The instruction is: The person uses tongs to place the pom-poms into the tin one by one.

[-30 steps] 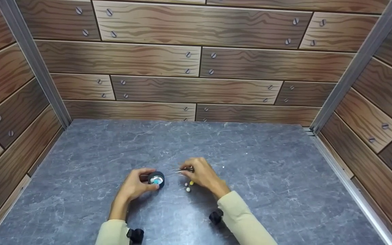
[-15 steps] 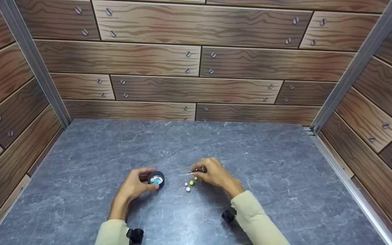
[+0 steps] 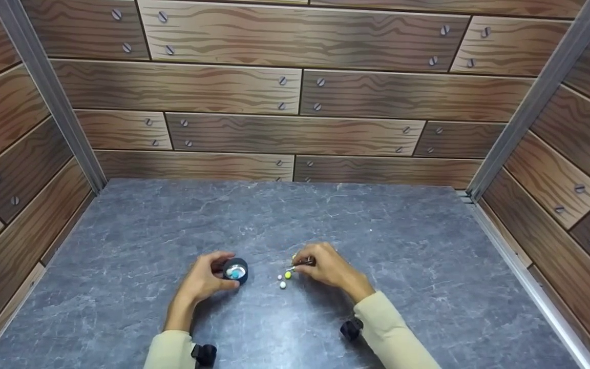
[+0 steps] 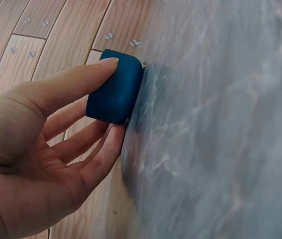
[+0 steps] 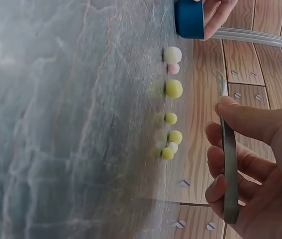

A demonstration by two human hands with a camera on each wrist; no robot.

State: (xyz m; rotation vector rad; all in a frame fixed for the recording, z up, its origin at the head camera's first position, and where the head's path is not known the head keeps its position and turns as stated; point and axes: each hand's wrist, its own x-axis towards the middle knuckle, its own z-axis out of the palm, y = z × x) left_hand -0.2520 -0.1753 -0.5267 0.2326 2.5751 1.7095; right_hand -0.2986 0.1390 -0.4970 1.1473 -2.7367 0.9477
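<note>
In the head view my left hand [image 3: 204, 279] grips a small round dark-blue cup [image 3: 243, 267], its thumb and fingers on opposite sides. The cup sits on the tabletop, with light blue and white shapes inside. My right hand [image 3: 330, 266] pinches metal tweezers [image 5: 230, 172] between thumb and fingers, the tips just above the table. Close to those tips lie several small balls: a larger yellow ball [image 5: 173, 88], a white ball [image 5: 172, 55], a pink ball [image 5: 173, 68] and other yellow ones. No ball shows between the tweezer tips in the right wrist view.
The grey marbled tabletop [image 3: 182, 220] runs to a wood-pattern back wall [image 3: 254, 133]. Metal posts stand at the left corner [image 3: 54, 97] and right corner [image 3: 525, 102]. Black wrist cameras, left [image 3: 204, 354] and right [image 3: 351, 329], hang by the sleeves.
My right hand has moved right with the tweezers, away from the cup, then slightly nearer the body and down toward the balls. My left hand and the cup have stayed in place.
</note>
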